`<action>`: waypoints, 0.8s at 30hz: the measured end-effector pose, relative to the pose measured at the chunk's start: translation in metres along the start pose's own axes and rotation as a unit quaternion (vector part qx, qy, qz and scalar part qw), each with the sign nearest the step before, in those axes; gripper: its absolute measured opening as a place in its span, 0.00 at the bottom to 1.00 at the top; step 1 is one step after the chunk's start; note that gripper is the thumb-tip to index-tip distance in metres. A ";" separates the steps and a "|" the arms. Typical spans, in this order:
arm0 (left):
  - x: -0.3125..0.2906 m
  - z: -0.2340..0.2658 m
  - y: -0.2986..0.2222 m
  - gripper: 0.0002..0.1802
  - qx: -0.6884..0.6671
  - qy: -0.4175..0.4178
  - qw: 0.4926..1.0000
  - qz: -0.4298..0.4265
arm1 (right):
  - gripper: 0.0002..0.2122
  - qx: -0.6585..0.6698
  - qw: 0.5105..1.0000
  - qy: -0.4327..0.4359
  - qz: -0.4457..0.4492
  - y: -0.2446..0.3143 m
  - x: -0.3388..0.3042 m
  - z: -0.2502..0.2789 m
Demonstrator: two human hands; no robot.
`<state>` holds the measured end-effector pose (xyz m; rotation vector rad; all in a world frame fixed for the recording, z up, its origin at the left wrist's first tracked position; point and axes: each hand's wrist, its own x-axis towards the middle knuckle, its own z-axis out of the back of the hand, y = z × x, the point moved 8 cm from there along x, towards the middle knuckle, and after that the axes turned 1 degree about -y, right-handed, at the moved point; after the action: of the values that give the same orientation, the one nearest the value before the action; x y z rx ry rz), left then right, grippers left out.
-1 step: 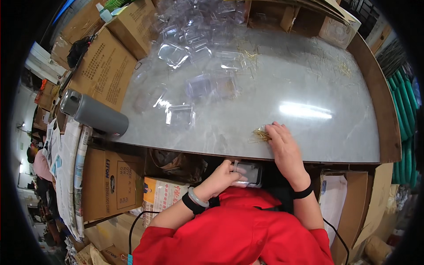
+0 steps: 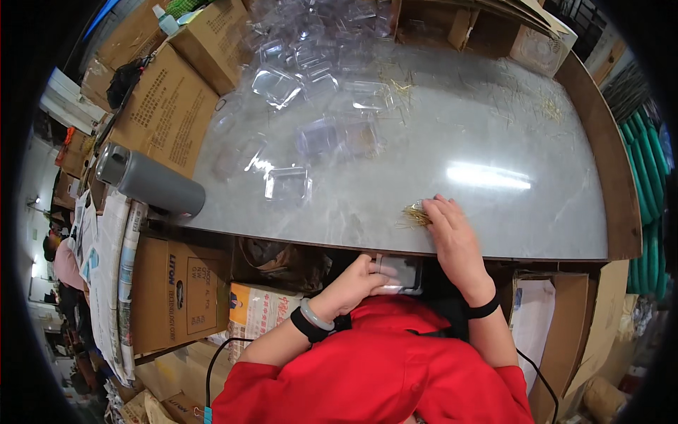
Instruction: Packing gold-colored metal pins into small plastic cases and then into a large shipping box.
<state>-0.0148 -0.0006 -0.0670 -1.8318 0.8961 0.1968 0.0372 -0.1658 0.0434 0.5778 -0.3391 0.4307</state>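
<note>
My left hand [image 2: 355,284] is closed on the edge of a clear plastic box [image 2: 405,275], which I hold below the table's front edge. What lies inside the box is hard to make out. On the grey tabletop, my right hand [image 2: 456,244] rests near that edge. Its bent fingers are closed on the right end of a small heap of thin gold-coloured wire pieces [image 2: 414,215]. The fingertips are partly hidden, so how many pieces they pinch does not show.
Clear plastic trays [image 2: 288,185] lie at the left, below a large pile of them [image 2: 318,42]. More gold wires [image 2: 552,109] are scattered at the far right. A grey bottle [image 2: 159,182] leans at the left edge. Cardboard boxes [image 2: 169,106] and a raised brown board [image 2: 600,155] bound the table.
The plastic box has shifted slightly right and up toward the table edge in my left hand. My right hand has hardly moved at the wire heap.
</note>
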 end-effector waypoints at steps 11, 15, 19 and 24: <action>-0.032 -0.022 -0.013 0.29 -0.116 0.054 0.992 0.015 | 0.24 0.145 0.977 0.134 0.080 0.061 -0.051 -0.012; -0.044 -0.040 -0.048 0.36 0.055 0.115 0.988 -0.089 | 0.24 0.175 0.978 0.075 0.089 0.062 -0.041 0.008; -0.008 -0.041 -0.079 0.37 0.129 0.102 0.975 -0.148 | 0.21 0.134 0.988 -0.015 0.079 0.041 -0.014 0.016; 0.006 -0.045 -0.114 0.43 0.535 -0.065 0.757 -0.369 | 0.20 0.090 0.992 -0.044 0.071 0.015 -0.002 0.006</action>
<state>0.0523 -0.0217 0.0331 -0.9095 0.0225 -0.5877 0.0270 -0.1583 0.0538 0.7534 -0.4295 0.5787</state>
